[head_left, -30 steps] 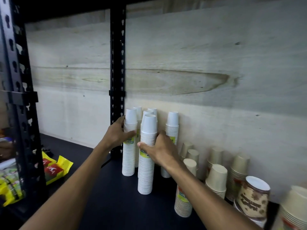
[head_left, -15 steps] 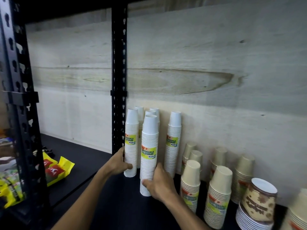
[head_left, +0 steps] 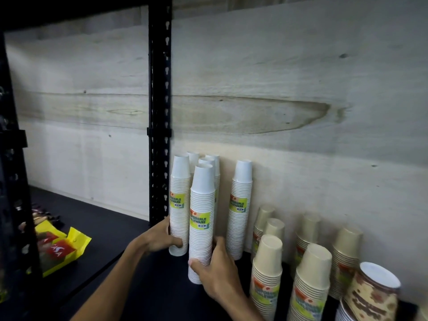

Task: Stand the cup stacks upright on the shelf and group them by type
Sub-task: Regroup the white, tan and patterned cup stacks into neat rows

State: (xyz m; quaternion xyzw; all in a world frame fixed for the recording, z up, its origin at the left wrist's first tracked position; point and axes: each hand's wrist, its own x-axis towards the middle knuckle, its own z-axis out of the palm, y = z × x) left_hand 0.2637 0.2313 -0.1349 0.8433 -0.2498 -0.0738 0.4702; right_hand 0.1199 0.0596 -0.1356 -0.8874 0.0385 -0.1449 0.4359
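White ribbed cup stacks stand upright: left hand (head_left: 159, 238) grips one stack (head_left: 179, 205), right hand (head_left: 216, 272) another (head_left: 201, 228).

Only the person's two forearms and hands show, coming up from the lower edge of the view. Both arms are bare from as far back as they can be seen down to the wrists: no sleeve, cuff or glove covers them. The left hand (head_left: 159, 237) carries no ring, watch, strap or bracelet on the parts that show, and the wrist behind it is equally unadorned. The right hand (head_left: 217, 273) is likewise bare, with nothing on its knuckles, back or wrist. The fingers are slim, and the nails are too small and dim to make out. The dim light leaves both forearms partly in shadow.
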